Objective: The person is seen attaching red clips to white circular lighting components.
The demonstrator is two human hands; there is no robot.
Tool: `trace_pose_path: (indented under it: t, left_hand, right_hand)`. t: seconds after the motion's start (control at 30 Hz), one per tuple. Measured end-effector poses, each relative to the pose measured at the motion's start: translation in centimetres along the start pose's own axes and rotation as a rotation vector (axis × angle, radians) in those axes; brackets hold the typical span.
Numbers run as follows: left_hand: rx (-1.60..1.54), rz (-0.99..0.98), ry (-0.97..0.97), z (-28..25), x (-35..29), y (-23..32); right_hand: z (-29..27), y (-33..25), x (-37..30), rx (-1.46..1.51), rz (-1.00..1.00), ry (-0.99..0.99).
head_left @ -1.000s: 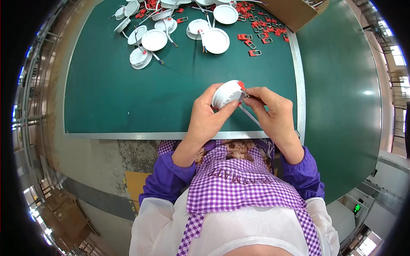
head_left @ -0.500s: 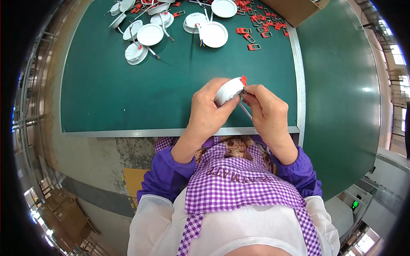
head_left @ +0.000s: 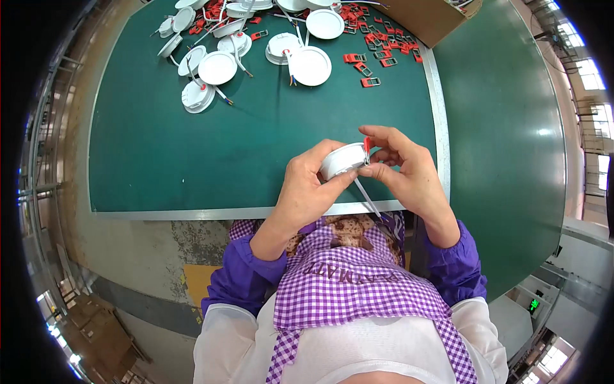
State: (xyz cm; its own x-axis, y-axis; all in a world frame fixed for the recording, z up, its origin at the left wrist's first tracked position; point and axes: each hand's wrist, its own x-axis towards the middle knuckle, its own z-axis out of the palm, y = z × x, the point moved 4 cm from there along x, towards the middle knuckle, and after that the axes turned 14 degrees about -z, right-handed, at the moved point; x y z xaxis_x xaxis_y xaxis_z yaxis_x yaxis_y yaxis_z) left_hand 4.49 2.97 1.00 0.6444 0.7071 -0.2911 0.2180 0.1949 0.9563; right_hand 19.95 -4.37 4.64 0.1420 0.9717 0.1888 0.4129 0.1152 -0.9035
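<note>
Purple-and-white checked apron (head_left: 358,297), gathered purple oversleeves (head_left: 246,272), white top (head_left: 377,349)

A broad open stretch of the green surface (head_left: 160,160) lies left of the left hand (head_left: 307,185) and runs ahead to the white round downlights (head_left: 217,68), whose bodies and loose leads obstruct the far left and middle. A narrow gap parts them from scattered red-and-metal clips (head_left: 366,82); beyond, a cardboard box (head_left: 428,22) blocks the far right corner. Between the left hand and right hand (head_left: 409,173), the held downlight (head_left: 342,160) bars passage, its white cable (head_left: 366,197) crossing the near edge.
</note>
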Motion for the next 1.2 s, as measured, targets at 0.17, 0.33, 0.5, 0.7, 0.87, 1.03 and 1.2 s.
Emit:
trace_pose_path:
  t: [0.17, 0.33, 0.5, 0.7, 0.87, 1.03, 1.2]
  left_hand:
    - [0.044, 0.003, 0.036, 0.4, 0.2, -0.4]
    - [-0.055, -0.036, -0.062, 0.7, 1.3, -1.1]
    - [-0.218, 0.100, -0.112, 0.4, 2.1, 0.4]
    - [0.370, 0.307, 0.155, -1.7, 5.9, 2.0]
    - [1.024, 0.563, 0.431, -1.2, 10.1, 3.0]
    - [1.098, 0.474, 0.538, -0.7, 13.3, 2.7]
    - [1.098, 0.462, 0.604, -3.3, 13.5, 1.9]
  right_hand:
    - [0.0, 3.0, 0.4, 0.131, 0.061, -0.007]
    - [0.1, 2.3, 0.3, 0.382, 0.241, -0.075]
    - [-3.1, 1.3, 0.5, 0.190, 0.140, 0.050]
    - [-13.4, -5.9, 6.3, -0.519, -0.289, 0.553]
    - [-15.3, -7.2, 10.5, -0.393, -0.410, 0.652]
    - [-6.2, 4.1, 7.7, -0.454, -0.280, 0.145]
    - [-1.0, 6.4, 6.5, -0.815, -0.415, 0.090]
